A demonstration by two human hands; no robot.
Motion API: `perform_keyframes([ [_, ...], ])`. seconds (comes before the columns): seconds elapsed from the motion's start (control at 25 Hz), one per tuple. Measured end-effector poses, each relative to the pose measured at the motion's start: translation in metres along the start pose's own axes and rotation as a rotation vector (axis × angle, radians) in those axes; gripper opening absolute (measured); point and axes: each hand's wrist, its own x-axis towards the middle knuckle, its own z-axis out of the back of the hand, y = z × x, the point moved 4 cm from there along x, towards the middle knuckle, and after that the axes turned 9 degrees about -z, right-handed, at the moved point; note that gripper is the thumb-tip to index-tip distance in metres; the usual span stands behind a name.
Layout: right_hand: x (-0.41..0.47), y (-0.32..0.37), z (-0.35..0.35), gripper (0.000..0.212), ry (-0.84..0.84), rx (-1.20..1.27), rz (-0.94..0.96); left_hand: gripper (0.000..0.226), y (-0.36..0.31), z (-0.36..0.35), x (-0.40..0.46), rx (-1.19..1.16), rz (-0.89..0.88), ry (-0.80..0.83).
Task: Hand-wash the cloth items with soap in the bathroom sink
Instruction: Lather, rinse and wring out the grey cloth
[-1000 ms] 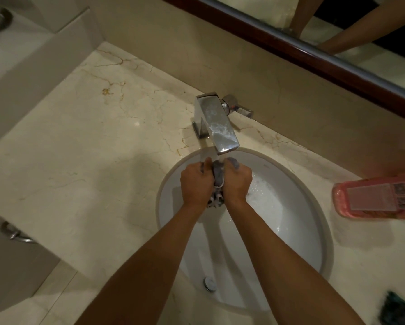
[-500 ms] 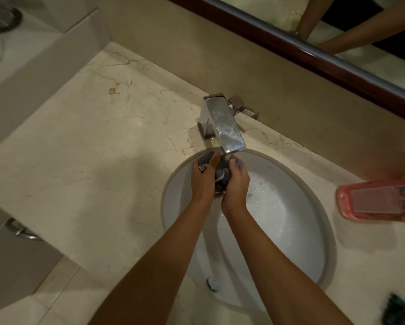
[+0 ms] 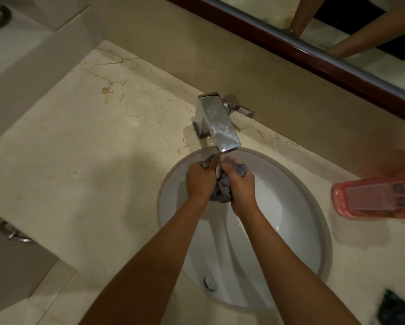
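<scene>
1. The left hand and the right hand are both closed around one grey cloth. The fingers of each hand are curled into it, and the cloth is bunched tight between the two fists.
2. The cloth is held in the air over the sink, at about 12 o'clock of the bowl, just below the mouth of the tap. A small end of it sticks out above each fist.
3. I cannot tell for certain whether water runs from the tap. The bowl is wet at about 2 o'clock, with drops or thin foam there.
4. A pink bottle lies on its side on the counter, at 3 o'clock from the sink. It is probably the soap.
5. My judgement of the progress: the cloth is wet and is being rubbed or squeezed, so the washing of this piece is in the middle, not at the start.
6. What seems to be left: to finish the rubbing, to rinse the foam out, to wring the cloth and to put it aside.
7. A dark thing lies at about 5 o'clock, at the frame edge. It is too blurred to name; if it is another cloth, it is not washed yet.
</scene>
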Motion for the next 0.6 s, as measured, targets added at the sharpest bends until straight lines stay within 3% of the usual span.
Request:
perform_keyframes([
  [0.08, 0.003, 0.004, 0.004, 0.009, -0.165, 0.043, -0.049, 0.046, 0.001, -0.006, -0.004, -0.125, -0.005, 0.041],
  [0.24, 0.011, -0.007, 0.008, 0.012, -0.264, 0.304, -0.242, 0.025, 0.004, -0.015, -0.009, -0.331, -0.047, 0.047],
  [0.32, 0.013, -0.014, 0.006, 0.028, -0.202, 0.386, -0.287, 0.019, 0.0, -0.016, -0.009, -0.382, -0.029, 0.053],
  [0.44, 0.008, -0.013, 0.001, 0.059, 0.029, 0.468, -0.351, 0.018, -0.002, -0.017, -0.003, -0.49, 0.02, 0.067],
  [0.52, 0.006, -0.01, 0.001, 0.064, 0.126, 0.392, -0.338, 0.02, -0.001, -0.016, 0.0, -0.533, 0.065, 0.064],
  [0.6, 0.003, -0.01, 0.001, 0.058, 0.097, 0.256, -0.283, 0.018, 0.001, -0.015, 0.001, -0.52, 0.049, 0.042],
])
